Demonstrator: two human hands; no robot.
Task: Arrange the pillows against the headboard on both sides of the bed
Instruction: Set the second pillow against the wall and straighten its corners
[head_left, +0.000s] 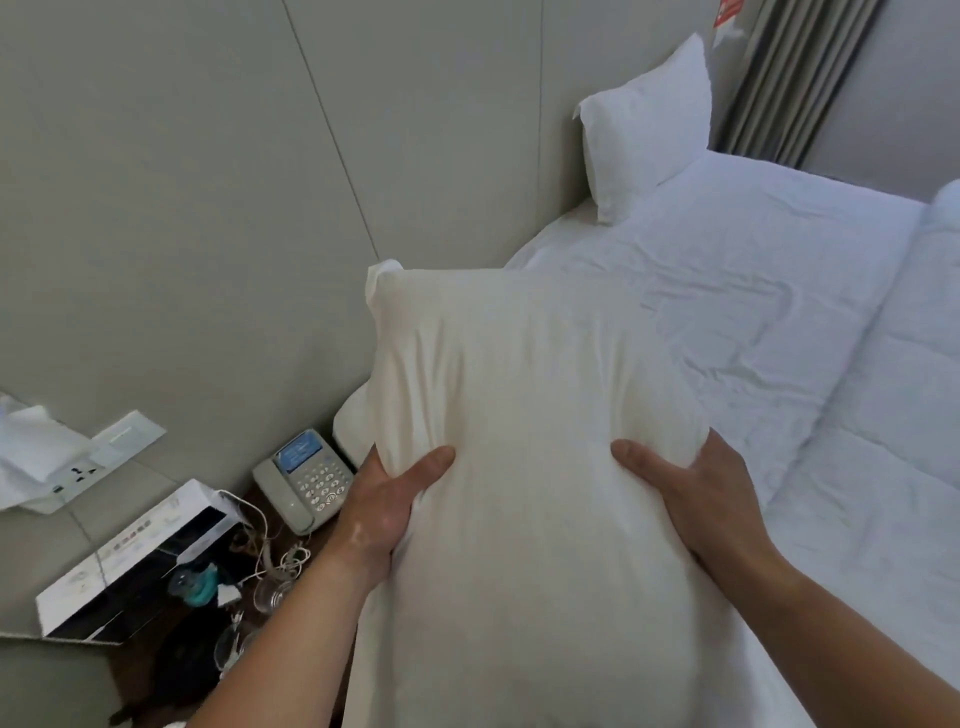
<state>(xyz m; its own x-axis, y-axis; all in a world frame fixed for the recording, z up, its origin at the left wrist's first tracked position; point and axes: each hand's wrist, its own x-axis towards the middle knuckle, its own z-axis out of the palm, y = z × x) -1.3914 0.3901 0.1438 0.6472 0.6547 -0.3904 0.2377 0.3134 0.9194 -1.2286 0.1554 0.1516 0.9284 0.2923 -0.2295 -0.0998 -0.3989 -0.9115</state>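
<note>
A large white pillow (524, 415) fills the middle of the head view, held up over the near side of the bed (727, 291). My left hand (387, 504) grips its left edge, thumb pressed into the front. My right hand (691, 493) grips its right edge the same way. A second white pillow (644, 124) stands upright against the grey padded headboard (447, 156) on the far side. The near stretch of headboard behind the held pillow is partly hidden.
A bedside table at the lower left carries a telephone (306, 480), a white box (140, 561), cables and glasses. A wall socket panel (88, 467) sits above it. A folded white duvet (893, 415) lies to the right. Curtains (800, 78) hang at the far corner.
</note>
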